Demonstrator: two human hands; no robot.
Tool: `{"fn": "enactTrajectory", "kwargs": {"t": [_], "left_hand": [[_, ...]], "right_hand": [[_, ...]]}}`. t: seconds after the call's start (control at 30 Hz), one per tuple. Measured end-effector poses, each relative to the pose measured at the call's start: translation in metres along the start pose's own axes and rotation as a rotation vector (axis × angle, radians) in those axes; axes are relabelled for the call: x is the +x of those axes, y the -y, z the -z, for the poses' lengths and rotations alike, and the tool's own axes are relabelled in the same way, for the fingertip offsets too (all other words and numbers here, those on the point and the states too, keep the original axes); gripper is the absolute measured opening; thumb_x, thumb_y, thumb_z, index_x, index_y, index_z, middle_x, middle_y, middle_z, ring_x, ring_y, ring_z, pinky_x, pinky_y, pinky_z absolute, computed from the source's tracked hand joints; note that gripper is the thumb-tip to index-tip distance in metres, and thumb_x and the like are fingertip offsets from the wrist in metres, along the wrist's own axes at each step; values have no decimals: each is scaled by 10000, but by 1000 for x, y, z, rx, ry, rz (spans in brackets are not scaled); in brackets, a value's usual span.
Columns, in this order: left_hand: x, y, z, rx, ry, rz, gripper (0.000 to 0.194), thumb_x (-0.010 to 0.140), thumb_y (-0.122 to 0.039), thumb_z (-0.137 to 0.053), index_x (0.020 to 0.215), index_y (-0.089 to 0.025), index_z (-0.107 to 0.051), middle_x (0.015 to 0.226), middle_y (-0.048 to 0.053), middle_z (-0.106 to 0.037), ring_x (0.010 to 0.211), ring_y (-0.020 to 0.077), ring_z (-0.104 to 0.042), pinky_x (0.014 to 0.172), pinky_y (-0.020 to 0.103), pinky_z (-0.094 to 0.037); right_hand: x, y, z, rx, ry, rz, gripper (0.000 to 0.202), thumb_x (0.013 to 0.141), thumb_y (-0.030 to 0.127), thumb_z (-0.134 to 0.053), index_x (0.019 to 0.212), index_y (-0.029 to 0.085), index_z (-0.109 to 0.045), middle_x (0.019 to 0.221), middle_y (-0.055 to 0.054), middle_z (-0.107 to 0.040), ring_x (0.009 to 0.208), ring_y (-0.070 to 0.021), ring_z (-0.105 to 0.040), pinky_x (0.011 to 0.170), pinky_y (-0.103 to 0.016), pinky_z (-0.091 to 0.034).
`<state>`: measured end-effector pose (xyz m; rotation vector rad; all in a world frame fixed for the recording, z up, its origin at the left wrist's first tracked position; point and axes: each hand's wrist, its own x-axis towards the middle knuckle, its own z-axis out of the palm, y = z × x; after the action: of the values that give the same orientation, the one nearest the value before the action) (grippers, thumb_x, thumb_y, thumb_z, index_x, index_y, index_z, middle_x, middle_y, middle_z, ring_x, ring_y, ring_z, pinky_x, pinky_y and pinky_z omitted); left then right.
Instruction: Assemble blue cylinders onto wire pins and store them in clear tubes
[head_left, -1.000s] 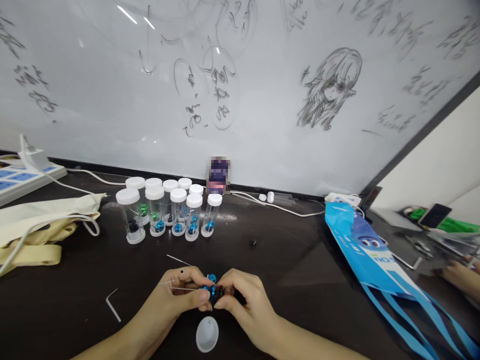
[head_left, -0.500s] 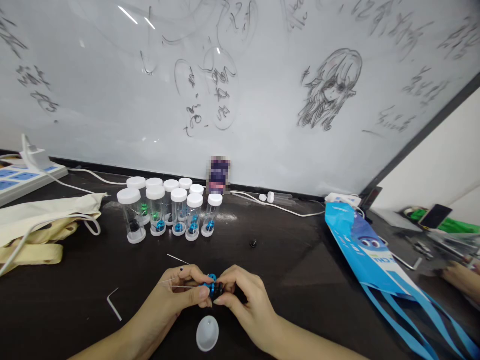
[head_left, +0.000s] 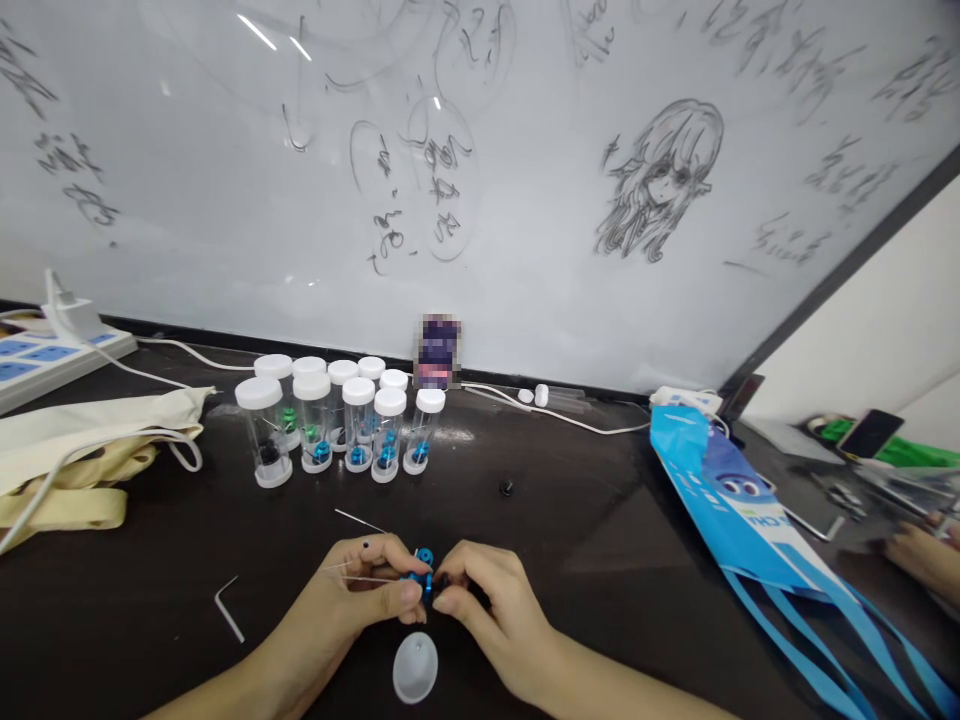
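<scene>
Low in the middle of the view, my left hand (head_left: 367,588) pinches a small blue metal part (head_left: 425,558) between thumb and fingers, and thin pale rods stick out through that hand. Facing it, my right hand (head_left: 491,600) is closed with thumb and fingertips on a small black piece (head_left: 441,582), right beside the blue part. How the two pieces join is too small to tell. Just below the hands lies a white oval cap (head_left: 415,668). A bent hex key (head_left: 228,608) rests on the table left of my left forearm.
Several clear tubes with white caps (head_left: 358,392) stand behind my hands, holding small coloured parts. A small black part (head_left: 507,488) lies right of centre. Cream cloth (head_left: 82,440) is at left, a blue bag (head_left: 720,490) at right. Another person's hand (head_left: 919,560) shows at the far right.
The black piece at my right fingertips shows less than before, and more of the blue part is visible. Both hands have stayed nearly in place.
</scene>
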<state>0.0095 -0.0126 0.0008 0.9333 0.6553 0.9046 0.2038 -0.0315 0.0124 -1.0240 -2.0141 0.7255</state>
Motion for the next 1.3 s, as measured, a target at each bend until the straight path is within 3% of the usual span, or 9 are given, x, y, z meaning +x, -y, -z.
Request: {"fn": "enactTrajectory", "kwargs": {"t": [0.17, 0.4, 0.63, 0.87, 0.97, 1.13, 1.3], "left_hand": [[2, 1, 0, -11, 0, -23, 136, 673, -258, -831, 741, -174, -750, 617, -5, -683, 600, 119, -582, 636, 231, -436], [2, 1, 0, 9, 4, -12, 151, 673, -277, -834, 748, -179, -747, 591, -7, -683, 609, 138, -615, 652, 247, -442], [2, 1, 0, -8, -10, -26, 140, 688, -272, -823, 766, -178, -754, 635, 1, -688, 622, 130, -608, 649, 236, -446], [2, -1, -1, -36, -23, -41, 139, 675, -255, -830, 750, -168, -751, 629, 0, -672, 612, 132, -596, 642, 247, -450], [2, -1, -1, -27, -21, -48, 134, 677, -254, -829, 735, -165, -747, 628, 0, -670, 614, 132, -594, 644, 247, -448], [2, 1, 0, -4, -12, -11, 150, 677, -268, -831, 764, -176, -753, 647, 1, -684, 626, 132, -605, 644, 236, -444], [3, 0, 1, -5, -10, -27, 142, 682, -270, -827, 757, -174, -754, 632, 3, -677, 623, 135, -592, 662, 249, -448]], "right_hand": [[-1, 1, -1, 34, -48, 39, 87, 912, 256, -638, 867, 185, -618, 803, -4, -620, 681, -129, -568, 659, -239, -446], [-1, 0, -1, 16, -13, -7, 264, 943, 338, -587, 730, 183, -598, 712, 13, -612, 650, -125, -570, 641, -231, -427], [-1, 0, 1, 5, -46, -1, 324, 958, 465, -513, 840, 178, -605, 733, -1, -583, 659, -140, -551, 649, -253, -422], [-1, 0, 0, -21, -34, 3, 129, 951, 290, -568, 880, 186, -598, 771, -1, -581, 678, -135, -545, 656, -252, -422], [-2, -1, -1, 2, -56, 26, 93, 935, 280, -597, 920, 189, -608, 797, -9, -599, 692, -140, -556, 659, -255, -433], [-2, 1, 0, -12, -13, -23, 173, 950, 286, -573, 809, 187, -595, 724, 14, -575, 644, -127, -541, 634, -247, -421], [-1, 2, 0, 8, -34, 18, 101, 933, 285, -600, 899, 191, -607, 798, -9, -602, 679, -139, -554, 650, -258, -439]]}}
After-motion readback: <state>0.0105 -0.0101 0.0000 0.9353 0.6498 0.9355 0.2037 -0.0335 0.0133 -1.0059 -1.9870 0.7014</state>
